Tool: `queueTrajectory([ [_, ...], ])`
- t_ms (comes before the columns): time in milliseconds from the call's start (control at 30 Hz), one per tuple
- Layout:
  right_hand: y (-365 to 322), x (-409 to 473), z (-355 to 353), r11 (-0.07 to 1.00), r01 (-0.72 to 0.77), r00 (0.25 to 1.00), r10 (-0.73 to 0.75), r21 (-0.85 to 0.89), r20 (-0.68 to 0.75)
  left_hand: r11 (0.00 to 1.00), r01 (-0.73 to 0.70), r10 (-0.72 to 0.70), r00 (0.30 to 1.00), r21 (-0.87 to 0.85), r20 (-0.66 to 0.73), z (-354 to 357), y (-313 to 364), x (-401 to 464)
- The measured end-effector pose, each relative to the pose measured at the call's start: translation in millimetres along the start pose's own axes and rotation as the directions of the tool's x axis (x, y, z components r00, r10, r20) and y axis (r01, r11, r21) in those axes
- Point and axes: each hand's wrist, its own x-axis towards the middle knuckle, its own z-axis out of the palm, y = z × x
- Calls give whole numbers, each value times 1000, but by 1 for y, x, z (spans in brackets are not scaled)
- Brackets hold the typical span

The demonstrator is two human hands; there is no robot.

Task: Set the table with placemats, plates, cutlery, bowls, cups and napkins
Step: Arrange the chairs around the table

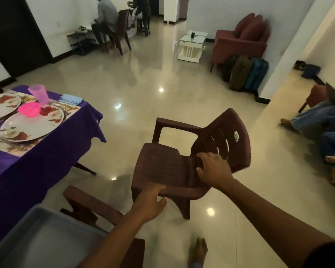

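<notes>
We seem to be past the laying itself and onto seating: our left hand (150, 203) grips the near edge of the brown plastic chair (184, 161), fingers curled under its armrest, while our right hand (214, 170) holds the seat where it meets the backrest, fingers wrapped round it. Next we would likely carry it toward the desk (46, 157), where plates (31, 126), a pink bowl (29, 110), a cup (37, 93) and a blue napkin (72, 99) sit. The grey tray (46, 236) looks empty.
</notes>
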Motion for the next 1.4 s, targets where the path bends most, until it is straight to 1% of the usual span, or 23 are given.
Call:
queueTrajectory([
  [100, 19, 23, 5, 994, -21, 1000, 21, -106, -7, 991, 125, -123, 992, -48, 41, 4, -14, 3],
  [167, 44, 75, 10, 985, 28, 1000, -26, -172, 9, 938, 297, -298, 954, -179, 26, 18, -19, 41],
  [200, 52, 81, 7, 976, 20, 1000, -19, -216, 9, 896, 373, -377, 926, -242, 29, 16, -18, 41],
  [267, 84, 139, 4, 950, 90, 996, -84, -298, 32, 758, 515, -559, 829, -400, 6, 32, -15, 81],
  [300, 90, 145, -2, 929, 79, 997, -72, -362, 32, 706, 549, -602, 798, -448, 29, 29, -13, 79],
  [333, 111, 191, -7, 909, 128, 992, -112, -396, 65, 610, 586, -681, 732, -534, 26, 38, -3, 105],
  [367, 123, 210, -12, 882, 141, 990, -121, -450, 73, 545, 606, -720, 693, -580, 47, 43, 0, 112],
  [400, 127, 215, -22, 850, 137, 990, -103, -509, 96, 501, 614, -741, 668, -610, 65, 42, 3, 110],
  [433, 135, 254, -25, 824, 190, 981, -138, -533, 136, 403, 611, -785, 614, -682, 86, 49, 5, 126],
  [467, 140, 268, -28, 799, 205, 978, -148, -566, 145, 331, 606, -805, 582, -723, 119, 54, 6, 130],
  [533, 147, 275, -34, 746, 221, 975, -162, -629, 151, 233, 567, -813, 559, -790, 162, 56, 9, 122],
  [567, 148, 302, -30, 707, 270, 963, -207, -653, 174, 143, 540, -830, 522, -830, 196, 64, 6, 136],
  [633, 156, 312, -33, 675, 288, 958, -215, -679, 191, 61, 484, -839, 499, -873, 218, 66, 11, 139],
  [667, 155, 337, -29, 656, 314, 949, -216, -687, 228, 1, 465, -852, 463, -885, 242, 73, 8, 155],
  [767, 169, 369, -26, 616, 328, 944, -187, -716, 272, -100, 411, -869, 408, -906, 281, 82, 3, 180],
  [833, 182, 376, -31, 618, 315, 947, -154, -721, 282, -141, 377, -872, 390, -915, 295, 83, 7, 188],
  [967, 175, 421, -17, 631, 322, 936, -100, -706, 337, -201, 325, -900, 311, -924, 305, 73, -34, 214],
  [1033, 182, 426, -15, 659, 300, 943, -93, -690, 321, -217, 308, -903, 296, -926, 310, 69, -44, 215],
  [1100, 181, 455, 3, 668, 278, 948, -74, -690, 310, -266, 325, -897, 262, -908, 356, 66, -73, 229],
  [1167, 188, 475, 17, 710, 237, 956, -51, -663, 288, -279, 334, -893, 254, -901, 370, 62, -87, 235],
  [1267, 211, 511, 58, 727, 240, 940, -9, -644, 340, -300, 374, -883, 238, -877, 404, 55, -108, 240],
  [1333, 224, 527, 78, 713, 256, 935, -10, -653, 355, -321, 417, -884, 191, -850, 427, 53, -118, 239],
  [1400, 226, 533, 79, 702, 231, 954, -28, -674, 299, -314, 459, -892, 158, -831, 424, 53, -126, 238],
])
